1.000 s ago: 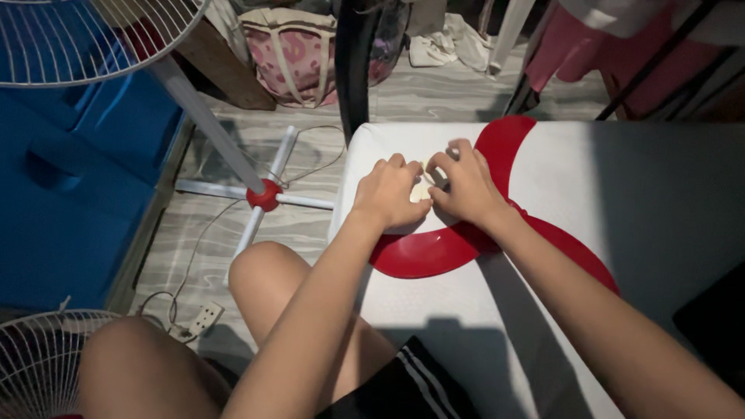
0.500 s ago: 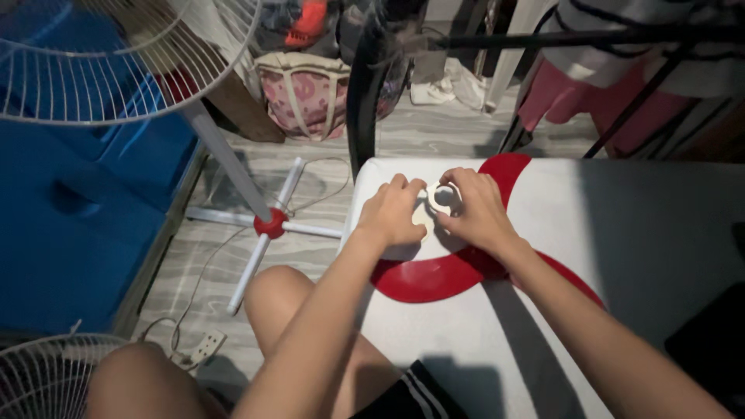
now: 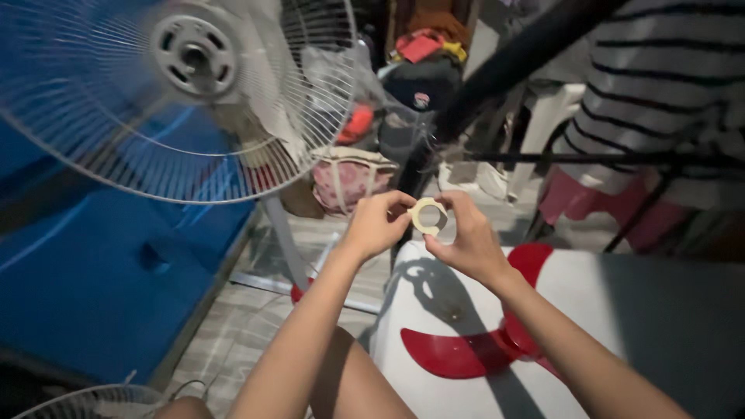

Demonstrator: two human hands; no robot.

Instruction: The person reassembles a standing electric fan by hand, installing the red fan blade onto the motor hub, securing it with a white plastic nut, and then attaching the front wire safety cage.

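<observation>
Left hand [image 3: 378, 225] and right hand [image 3: 464, 237] pinch a pale ring [image 3: 427, 216] by its rim — raised above the white table [image 3: 590, 310].

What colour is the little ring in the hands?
Cream-white ring, seen in the head view.

Both hands have risen off the white desk [image 3: 621, 310]: the left hand [image 3: 374, 225] and right hand [image 3: 466, 237] now pinch a pale ring [image 3: 427, 215] in the air between them, seemingly lifted from the red fan blade [image 3: 466, 353], which lies uncovered.
</observation>
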